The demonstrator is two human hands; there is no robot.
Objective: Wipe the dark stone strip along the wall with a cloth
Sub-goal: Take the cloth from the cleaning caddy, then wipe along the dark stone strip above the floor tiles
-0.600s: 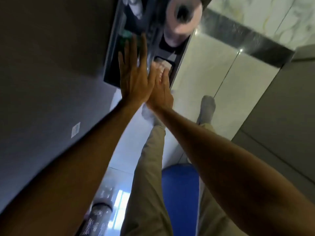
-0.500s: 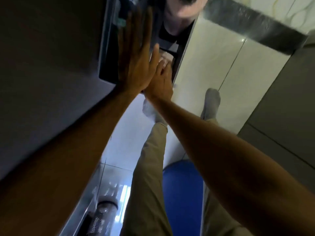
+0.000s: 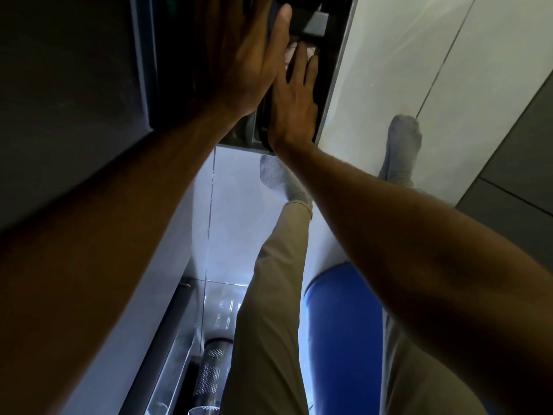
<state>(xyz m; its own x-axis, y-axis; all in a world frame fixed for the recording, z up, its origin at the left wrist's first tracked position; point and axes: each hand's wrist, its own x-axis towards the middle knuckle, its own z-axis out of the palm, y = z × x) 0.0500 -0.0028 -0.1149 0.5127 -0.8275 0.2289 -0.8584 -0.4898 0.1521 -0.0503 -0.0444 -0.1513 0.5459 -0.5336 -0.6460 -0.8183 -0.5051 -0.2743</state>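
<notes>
The left grip (image 3: 239, 64) is spread flat against the dark recess (image 3: 324, 82). Touching it, the right grip (image 3: 294, 97) presses straight fingers onto a pale cloth (image 3: 289, 53).

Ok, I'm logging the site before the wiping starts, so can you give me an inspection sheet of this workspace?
Surface: dark stone strip not in view; glossy white tiled floor underfoot.
Job's things: pale pinkish thing, possibly the cloth, inside a dark recessed compartment; too blurred to be sure.
Clutter: blue rounded object; perforated metal cylinder.
Grippers: left hand flat, fingers straight, in front of the compartment; right hand reaches in, fingers stretched toward the pinkish thing, contact unclear.
Cables: nothing seen.
Surroundings: grey wall panels; the person's beige trousers and grey socks.
</notes>
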